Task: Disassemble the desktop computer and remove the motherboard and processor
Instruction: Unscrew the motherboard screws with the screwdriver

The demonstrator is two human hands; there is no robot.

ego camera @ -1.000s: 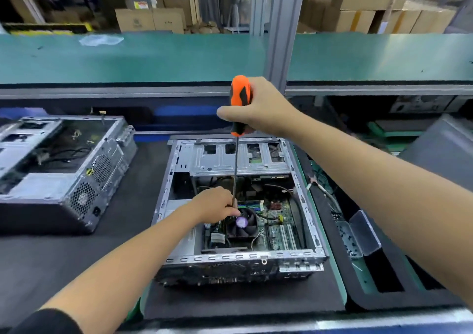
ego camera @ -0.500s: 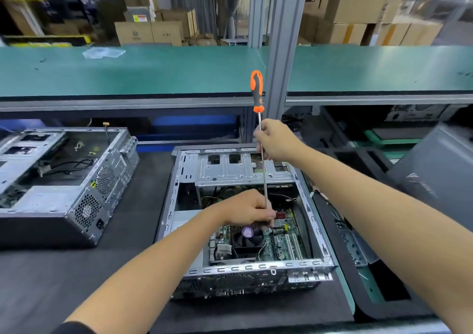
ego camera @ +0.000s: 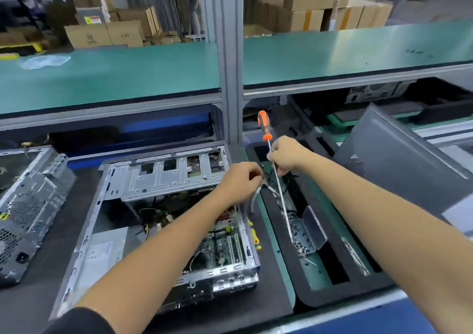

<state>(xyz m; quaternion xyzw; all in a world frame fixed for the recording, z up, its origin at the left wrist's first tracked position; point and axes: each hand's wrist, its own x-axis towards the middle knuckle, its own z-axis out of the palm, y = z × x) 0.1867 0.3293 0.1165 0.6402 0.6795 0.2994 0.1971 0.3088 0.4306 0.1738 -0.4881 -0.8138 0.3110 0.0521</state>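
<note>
The open desktop case (ego camera: 143,180) lies flat in front of me, and its green motherboard (ego camera: 227,246) shows in the right half, partly hidden by my left forearm. My left hand (ego camera: 240,180) hovers over the case's right rim with its fingertips curled together; I cannot see anything between them. My right hand (ego camera: 286,155) grips the metal shaft of the orange-handled screwdriver (ego camera: 264,125) just below the handle. The shaft slants down to the right, and its tip reaches the small clear screw box (ego camera: 303,234) beside the case.
A second bare case (ego camera: 28,205) stands at the left. A grey side panel (ego camera: 399,164) leans at the right. The black foam tray (ego camera: 332,269) holds the screw box. A yellow-handled tool (ego camera: 254,236) lies by the case. A green shelf (ego camera: 128,72) and metal post (ego camera: 227,77) stand behind.
Both hands left the fan inside the case and moved right. The screwdriver swung over to the screw box, my right hand now on the shaft, no longer on the handle.
</note>
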